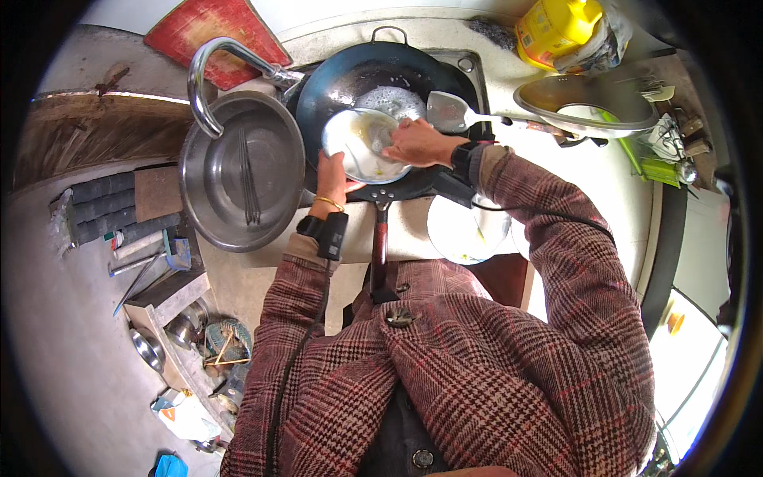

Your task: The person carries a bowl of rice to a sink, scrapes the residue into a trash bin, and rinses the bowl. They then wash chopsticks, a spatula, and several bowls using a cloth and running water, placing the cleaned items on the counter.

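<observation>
My left hand (332, 179) grips the left rim of a white bowl (351, 143), which is tilted over a dark wok (334, 74). Inside the bowl, the fingers of my right hand (420, 143) press near its right side; whether they hold a cloth or scrubber cannot be told. Foamy water (390, 101) lies in the wok behind the bowl. A metal spatula (448, 111) rests across the wok's right rim, its handle pointing right. The wok's handle (380, 238) points towards me.
Left of the wok, a steel basin (199, 197) holds thin dark sticks (247, 179) under a curved faucet (199, 77). White plates (462, 229) lie near the counter's front edge. To the right are a steel colander (620, 122) and a yellow jug (551, 33). A red board (217, 39) leans behind.
</observation>
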Motion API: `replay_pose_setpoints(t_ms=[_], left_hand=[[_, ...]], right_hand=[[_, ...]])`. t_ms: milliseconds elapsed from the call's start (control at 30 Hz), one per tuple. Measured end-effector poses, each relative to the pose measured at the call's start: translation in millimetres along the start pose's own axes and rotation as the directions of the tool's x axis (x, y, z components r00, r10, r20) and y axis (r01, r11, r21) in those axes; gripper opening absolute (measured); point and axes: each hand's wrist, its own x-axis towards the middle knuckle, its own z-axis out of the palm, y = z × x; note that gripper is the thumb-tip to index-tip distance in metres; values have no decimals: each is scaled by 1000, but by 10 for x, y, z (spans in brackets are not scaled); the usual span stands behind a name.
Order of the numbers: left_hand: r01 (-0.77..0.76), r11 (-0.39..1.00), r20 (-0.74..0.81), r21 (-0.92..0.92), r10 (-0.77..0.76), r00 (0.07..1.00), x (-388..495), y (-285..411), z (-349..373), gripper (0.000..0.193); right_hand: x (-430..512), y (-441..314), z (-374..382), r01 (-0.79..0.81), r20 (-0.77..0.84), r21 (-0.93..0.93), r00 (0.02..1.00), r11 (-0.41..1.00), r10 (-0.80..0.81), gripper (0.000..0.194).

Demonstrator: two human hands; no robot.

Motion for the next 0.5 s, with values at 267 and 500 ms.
replay_pose_setpoints(t_ms=[267, 500], left_hand=[[-130, 972, 101, 196, 112, 989, 88, 73, -24, 53], [-103, 981, 178, 163, 73, 981, 44, -16, -23, 56]], right_hand=[[412, -95, 289, 322, -107, 502, 944, 803, -311, 14], [476, -162, 202, 378, -540, 400, 833, 835, -119, 23]])
